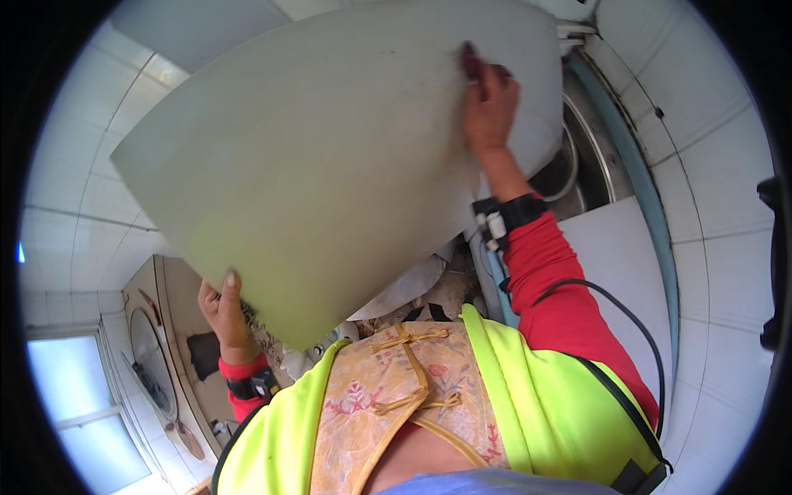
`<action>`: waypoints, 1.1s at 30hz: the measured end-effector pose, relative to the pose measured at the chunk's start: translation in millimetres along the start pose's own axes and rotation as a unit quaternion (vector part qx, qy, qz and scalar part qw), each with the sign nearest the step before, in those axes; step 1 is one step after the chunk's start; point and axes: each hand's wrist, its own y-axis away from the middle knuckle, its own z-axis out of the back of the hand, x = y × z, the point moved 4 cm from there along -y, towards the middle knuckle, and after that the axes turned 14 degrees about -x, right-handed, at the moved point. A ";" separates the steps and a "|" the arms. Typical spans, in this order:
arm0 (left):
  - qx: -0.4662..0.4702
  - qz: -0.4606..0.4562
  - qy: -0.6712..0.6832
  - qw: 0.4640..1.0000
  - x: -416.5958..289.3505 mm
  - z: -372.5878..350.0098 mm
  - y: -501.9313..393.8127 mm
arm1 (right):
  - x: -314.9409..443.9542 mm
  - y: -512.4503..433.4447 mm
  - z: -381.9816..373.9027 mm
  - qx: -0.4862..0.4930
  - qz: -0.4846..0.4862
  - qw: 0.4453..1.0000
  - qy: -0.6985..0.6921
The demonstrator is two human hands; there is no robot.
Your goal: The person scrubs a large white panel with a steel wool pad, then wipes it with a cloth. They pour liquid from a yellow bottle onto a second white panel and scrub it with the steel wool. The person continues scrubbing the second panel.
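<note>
A large, smooth whitish panel (322, 161) fills the middle of the view, tilted in front of my body. My left hand (229, 312) grips its lower left edge, with the thumb on the face towards me. Near the panel's upper right part, my right hand (492, 114) holds a dark red cloth (473, 65) against the surface. The cloth is partly covered by my fingers, and this area is slightly blurred.
A metal sink (594, 148) with a pale hose lies at the right, beside a white countertop (619, 253) and a tiled wall (711, 204). At the left stand a counter with a round lid (151, 362) and a window (90, 396). Clutter lies below the panel.
</note>
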 end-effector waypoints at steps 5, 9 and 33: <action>-0.011 0.014 -0.034 0.999 -3.0 -2.4 -3.1 | -6.6 18.3 -9.2 0.018 -0.032 0.998 -0.049; -0.013 0.035 0.027 0.999 -5.0 -3.5 -2.2 | 50.5 53.0 -4.6 0.049 0.058 0.992 -0.102; 0.028 0.061 0.056 0.996 1.1 -6.4 -13.6 | -106.3 61.7 40.2 0.041 0.039 0.993 0.104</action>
